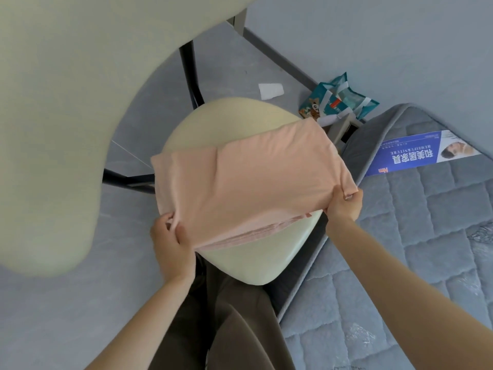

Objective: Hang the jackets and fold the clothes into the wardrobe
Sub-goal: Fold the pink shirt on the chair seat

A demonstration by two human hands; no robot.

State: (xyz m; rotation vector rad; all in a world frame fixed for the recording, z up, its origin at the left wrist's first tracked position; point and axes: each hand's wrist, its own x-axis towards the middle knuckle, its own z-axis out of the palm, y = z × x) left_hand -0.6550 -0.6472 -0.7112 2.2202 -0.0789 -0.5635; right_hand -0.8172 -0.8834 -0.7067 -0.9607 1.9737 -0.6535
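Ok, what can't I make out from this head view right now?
Head view:
- Wardrobe: outside the frame.
- Pink garment: type hidden by its own folds.
- Chair seat: middle covered by the garment.
- Pale shape, upper left: blurred, too close.
- Printed bag: print too small to read.

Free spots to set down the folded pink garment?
Free: near edge of the chair seat, in front of the pink garment; mattress on the near side of the blue leaflet. Crowded: floor by the bags past the chair.
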